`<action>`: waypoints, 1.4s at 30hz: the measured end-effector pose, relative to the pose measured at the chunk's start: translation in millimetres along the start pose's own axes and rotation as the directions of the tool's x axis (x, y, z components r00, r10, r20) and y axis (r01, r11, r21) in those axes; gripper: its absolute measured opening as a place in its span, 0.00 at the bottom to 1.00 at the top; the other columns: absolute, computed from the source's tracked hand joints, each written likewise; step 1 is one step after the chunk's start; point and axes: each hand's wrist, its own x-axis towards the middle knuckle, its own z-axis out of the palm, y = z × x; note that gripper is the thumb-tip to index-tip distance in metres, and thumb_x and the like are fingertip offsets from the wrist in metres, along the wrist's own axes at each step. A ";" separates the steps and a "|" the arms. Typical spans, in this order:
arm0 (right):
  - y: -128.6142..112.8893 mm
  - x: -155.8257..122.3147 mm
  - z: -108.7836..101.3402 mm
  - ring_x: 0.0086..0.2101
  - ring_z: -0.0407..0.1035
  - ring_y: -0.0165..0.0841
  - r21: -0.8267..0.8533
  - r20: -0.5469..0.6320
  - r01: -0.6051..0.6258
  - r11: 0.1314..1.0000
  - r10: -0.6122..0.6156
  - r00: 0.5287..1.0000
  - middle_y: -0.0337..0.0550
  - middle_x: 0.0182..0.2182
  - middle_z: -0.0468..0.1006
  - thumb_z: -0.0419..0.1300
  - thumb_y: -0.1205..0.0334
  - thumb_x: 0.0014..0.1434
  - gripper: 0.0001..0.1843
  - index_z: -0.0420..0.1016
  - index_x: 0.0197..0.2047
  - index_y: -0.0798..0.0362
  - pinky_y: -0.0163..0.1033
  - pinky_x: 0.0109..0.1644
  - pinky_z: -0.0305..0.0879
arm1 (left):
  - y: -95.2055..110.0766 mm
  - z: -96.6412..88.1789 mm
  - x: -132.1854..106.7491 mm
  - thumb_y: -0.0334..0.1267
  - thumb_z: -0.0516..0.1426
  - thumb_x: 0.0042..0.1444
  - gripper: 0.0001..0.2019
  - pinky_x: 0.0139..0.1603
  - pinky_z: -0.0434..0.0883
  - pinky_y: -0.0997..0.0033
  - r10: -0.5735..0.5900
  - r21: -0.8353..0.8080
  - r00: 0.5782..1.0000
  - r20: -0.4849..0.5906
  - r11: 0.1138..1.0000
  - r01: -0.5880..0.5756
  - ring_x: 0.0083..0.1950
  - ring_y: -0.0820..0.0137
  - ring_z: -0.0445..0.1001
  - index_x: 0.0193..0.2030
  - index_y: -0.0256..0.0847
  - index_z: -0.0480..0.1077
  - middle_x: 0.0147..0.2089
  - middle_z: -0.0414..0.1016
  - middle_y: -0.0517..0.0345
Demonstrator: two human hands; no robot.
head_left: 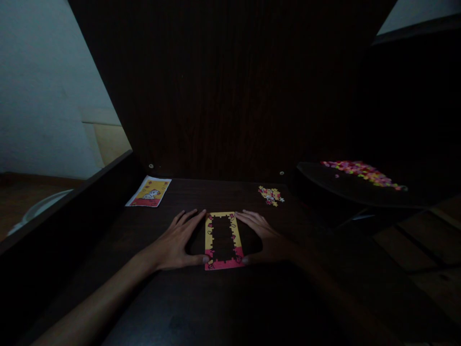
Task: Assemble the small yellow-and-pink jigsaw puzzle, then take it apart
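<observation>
Puzzle border (225, 265): interlocked edge pieces forming a hollow rectangle, flat on the dark tabletop (162, 298) between the two hands
Left hand (176, 245): thumb and fingers spread wide, tips at the border's left side; nothing clasped
Right hand (268, 240): likewise spread, tips at the right side; nothing clasped
Weight and stiffness: judged light; each piece probably stiff card, the joints liable to flex or part
Surface: printed face, likely smooth enough to slide on the tabletop
Hold points: both long outer sides, near the corners, with light, even inward pressure; lifting by one corner risks separation
Loose jigsaw pieces (272, 195): small heap beyond the right hand; best pinched singly by the edges
Picture sheet (151, 192): beyond the left hand; appears thin and easily creased
</observation>
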 end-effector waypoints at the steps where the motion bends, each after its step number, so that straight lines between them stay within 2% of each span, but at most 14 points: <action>1: -0.3 0.0 -0.3 0.69 0.38 0.55 0.001 -0.001 -0.005 1.000 0.005 1.000 0.54 0.72 0.47 0.69 0.32 0.43 0.65 0.44 0.74 0.49 0.64 0.70 0.42 | 0.2 -0.5 -0.2 0.69 0.56 0.52 0.55 0.71 0.47 0.37 -0.003 0.002 1.000 0.001 1.000 0.003 0.75 0.44 0.42 0.76 0.43 0.34 0.76 0.44 0.41; 10: 1.1 1.4 0.5 0.70 0.36 0.56 -0.017 0.015 -0.023 1.000 0.023 1.000 0.55 0.72 0.46 0.70 0.33 0.41 0.67 0.42 0.74 0.49 0.65 0.69 0.42 | -0.6 0.6 0.1 0.71 0.58 0.47 0.59 0.70 0.47 0.35 0.001 -0.011 1.000 0.008 1.000 -0.001 0.75 0.43 0.42 0.76 0.43 0.34 0.76 0.44 0.40; 25: -4.4 1.2 -1.2 0.69 0.39 0.57 -0.014 0.018 -0.050 0.999 0.050 0.999 0.58 0.70 0.50 0.70 0.33 0.42 0.65 0.46 0.74 0.51 0.65 0.68 0.46 | 0.5 1.0 0.6 0.70 0.58 0.48 0.59 0.70 0.48 0.35 -0.024 0.015 1.000 0.011 1.000 0.024 0.75 0.41 0.42 0.76 0.41 0.33 0.76 0.43 0.40; 31: -6.4 0.5 -2.9 0.69 0.37 0.57 0.026 0.000 -0.073 0.997 0.073 0.997 0.57 0.71 0.47 0.69 0.32 0.43 0.65 0.44 0.74 0.49 0.66 0.68 0.46 | 3.6 -3.1 0.1 0.71 0.57 0.49 0.58 0.70 0.49 0.35 -0.033 0.007 0.999 0.015 0.999 0.033 0.75 0.41 0.41 0.76 0.41 0.34 0.76 0.43 0.40; 35: -11.0 3.8 -3.8 0.69 0.37 0.58 0.015 0.002 -0.090 0.996 0.090 0.996 0.57 0.72 0.46 0.69 0.32 0.42 0.66 0.43 0.74 0.48 0.66 0.68 0.45 | 4.0 -2.6 0.3 0.69 0.57 0.50 0.57 0.70 0.49 0.36 -0.005 -0.004 1.000 -0.002 1.000 0.005 0.75 0.42 0.42 0.76 0.42 0.34 0.75 0.44 0.40; 42: -6.3 9.1 1.6 0.69 0.38 0.58 -0.037 0.029 -0.035 0.999 0.036 0.999 0.57 0.71 0.47 0.69 0.32 0.41 0.68 0.41 0.75 0.48 0.66 0.68 0.43 | 1.9 3.4 2.8 0.68 0.58 0.50 0.57 0.71 0.47 0.37 0.041 0.004 0.999 0.005 0.999 -0.041 0.75 0.44 0.43 0.76 0.45 0.33 0.76 0.44 0.42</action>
